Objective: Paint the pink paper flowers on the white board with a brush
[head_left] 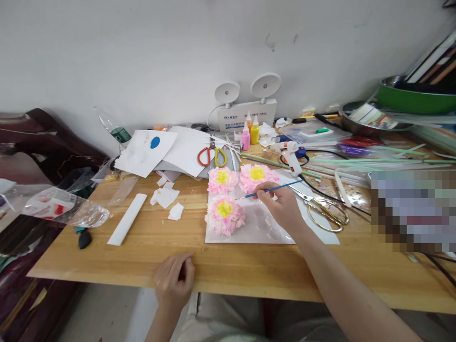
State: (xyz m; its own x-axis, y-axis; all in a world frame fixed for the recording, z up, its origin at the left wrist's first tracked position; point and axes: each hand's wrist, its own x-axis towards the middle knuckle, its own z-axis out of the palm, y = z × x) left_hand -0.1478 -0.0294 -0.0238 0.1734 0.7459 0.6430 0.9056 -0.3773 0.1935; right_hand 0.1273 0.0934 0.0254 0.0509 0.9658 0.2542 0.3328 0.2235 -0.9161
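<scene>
My right hand (281, 205) pinches a thin blue paintbrush (263, 190). Its tip points left, close to the upper right side of a pink and white paper flower (225, 216) with a yellow centre. Two similar flowers lie behind it, one at the back left (223, 179) and one at the back right (257, 176). All three rest on a white sheet (249, 237), which has clear plastic on part of it. My left hand (174, 278) lies at the table's front edge with its fingers curled in, and nothing shows in it.
Gold-handled scissors (327, 213) and a white glue gun (291, 156) lie to the right. Behind the flowers are red-and-yellow-handled pliers (212, 154) and pink (245, 138) and yellow (254, 132) paint bottles. Paper scraps (166, 195) and a white strip (127, 219) lie left.
</scene>
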